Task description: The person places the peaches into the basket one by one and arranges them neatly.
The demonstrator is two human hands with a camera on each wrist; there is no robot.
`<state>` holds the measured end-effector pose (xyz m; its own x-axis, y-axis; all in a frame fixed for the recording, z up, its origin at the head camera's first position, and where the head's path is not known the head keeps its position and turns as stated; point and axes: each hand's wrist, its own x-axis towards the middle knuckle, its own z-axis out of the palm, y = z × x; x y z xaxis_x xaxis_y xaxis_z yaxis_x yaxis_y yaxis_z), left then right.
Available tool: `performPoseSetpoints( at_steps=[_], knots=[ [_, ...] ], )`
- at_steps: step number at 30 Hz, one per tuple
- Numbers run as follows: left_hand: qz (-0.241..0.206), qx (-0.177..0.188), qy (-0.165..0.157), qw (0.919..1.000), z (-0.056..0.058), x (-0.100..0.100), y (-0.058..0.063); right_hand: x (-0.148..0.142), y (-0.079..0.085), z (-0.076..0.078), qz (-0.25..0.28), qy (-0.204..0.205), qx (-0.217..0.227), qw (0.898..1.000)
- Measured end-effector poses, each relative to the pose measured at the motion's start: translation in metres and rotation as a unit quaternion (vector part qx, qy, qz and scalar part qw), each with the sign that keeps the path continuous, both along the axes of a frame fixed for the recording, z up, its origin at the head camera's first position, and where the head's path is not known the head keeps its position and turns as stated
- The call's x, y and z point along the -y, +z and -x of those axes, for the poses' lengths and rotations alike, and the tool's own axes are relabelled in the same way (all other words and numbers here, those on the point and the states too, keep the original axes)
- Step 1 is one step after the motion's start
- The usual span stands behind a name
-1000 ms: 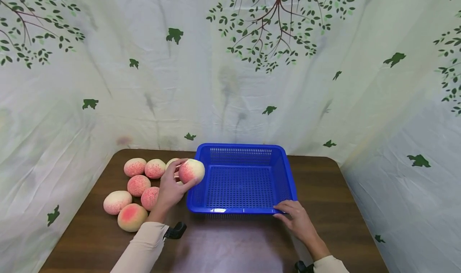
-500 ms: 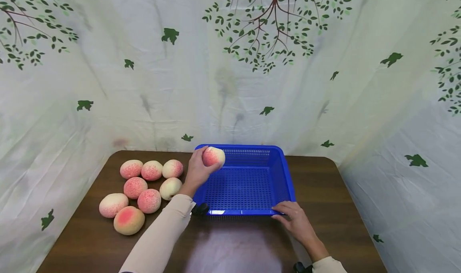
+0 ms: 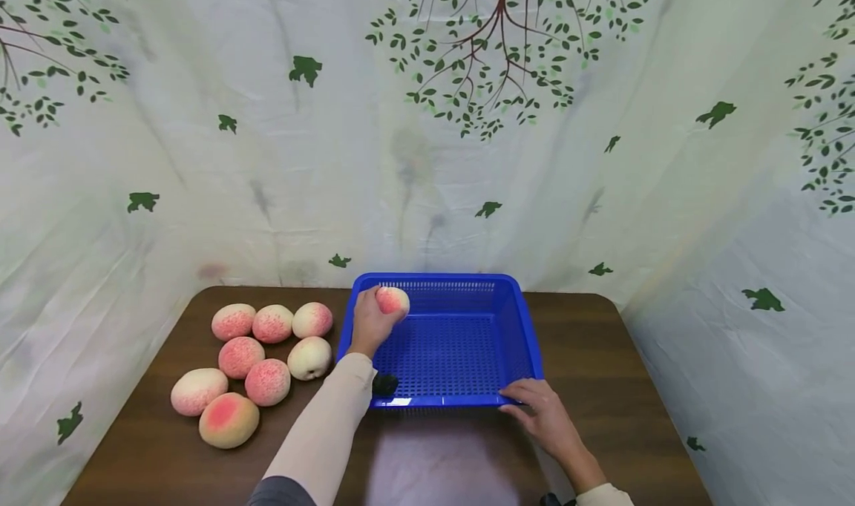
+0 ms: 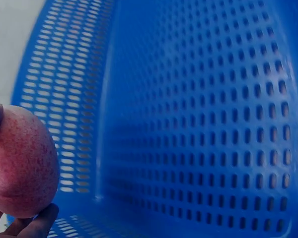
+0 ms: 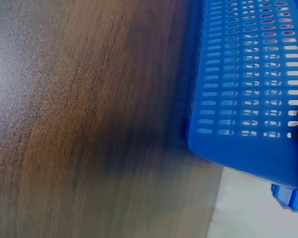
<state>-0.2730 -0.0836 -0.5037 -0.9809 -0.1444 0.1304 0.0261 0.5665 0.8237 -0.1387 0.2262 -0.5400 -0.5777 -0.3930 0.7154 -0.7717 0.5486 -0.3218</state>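
Observation:
My left hand [image 3: 372, 323] grips a pink-and-cream peach [image 3: 392, 301] inside the far left corner of a blue plastic basket [image 3: 441, 401]. In the left wrist view the peach [image 4: 22, 163] is close to the basket's slotted wall [image 4: 64, 109], with fingertips around it; whether it touches the basket I cannot tell. My right hand [image 3: 542, 415] pinches the basket's near rim at the right corner, thumb below and fingers on top. The right wrist view shows the basket's outer side [image 5: 248, 99], while that hand is almost wholly out of frame.
Several more peaches [image 3: 268, 382] lie grouped on the brown wooden table [image 3: 588, 357] to the left of the basket. Behind the table hangs a pale curtain [image 3: 374, 194] printed with leaves and branches.
My left hand has carried the peach rightward from beside the basket, over its left rim, then lowered it into the far left corner. The right hand stays on the near rim.

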Motion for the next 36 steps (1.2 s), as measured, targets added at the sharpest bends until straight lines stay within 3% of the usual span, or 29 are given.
performPoseSetpoints(
  at_steps=[7,13,20,29,36],
  knots=[
    [0.041,0.012,-0.023,0.9988,0.005,0.0,-0.016,-0.001,-0.002,0.0,0.001,-0.004,0.016,1.0],
    [0.091,0.054,-0.05,0.9932,0.01,0.003,-0.025,-0.002,-0.003,0.0,-0.004,-0.009,0.035,0.999],
    [0.12,0.064,-0.067,0.9884,0.017,0.001,-0.028,-0.003,-0.004,0.003,0.007,0.005,0.011,1.0],
    [0.134,0.09,-0.077,0.9838,0.022,-0.001,-0.03,-0.002,-0.002,0.0,0.0,-0.009,0.046,0.999],
    [0.141,0.087,-0.095,0.9815,0.024,0.002,-0.032,-0.001,-0.003,0.003,0.004,0.007,0.012,1.0]
  ],
)
